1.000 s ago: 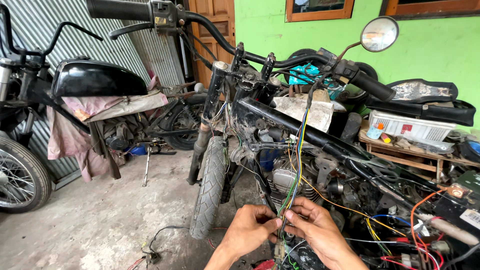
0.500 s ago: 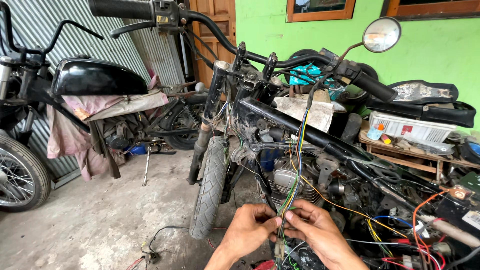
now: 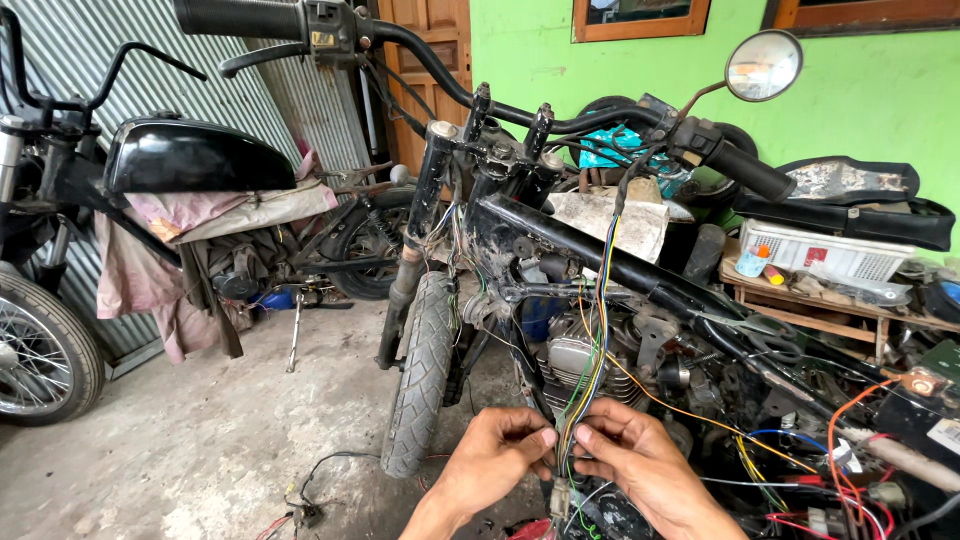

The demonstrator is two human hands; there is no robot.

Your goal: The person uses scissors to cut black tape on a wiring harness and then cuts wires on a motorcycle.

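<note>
Since the earlier frame our left hand (image 3: 495,455) and right hand (image 3: 640,465) barely shift, both pinching the limp multicoloured wire bundle (image 3: 597,330) at six o'clock; we judge it light, best gripped near the plug.

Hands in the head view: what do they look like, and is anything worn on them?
Both the left hand and the right hand are bare: no gloves, rings or watch show. Wrists and the visible stretch of forearm carry no sleeve. Fingernails are short.

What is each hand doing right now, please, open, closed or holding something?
Left hand: closed, fingers pinching the wire bundle hanging from the motorcycle frame.
Right hand: closed, pinching the same wire bundle from the other side.
</note>
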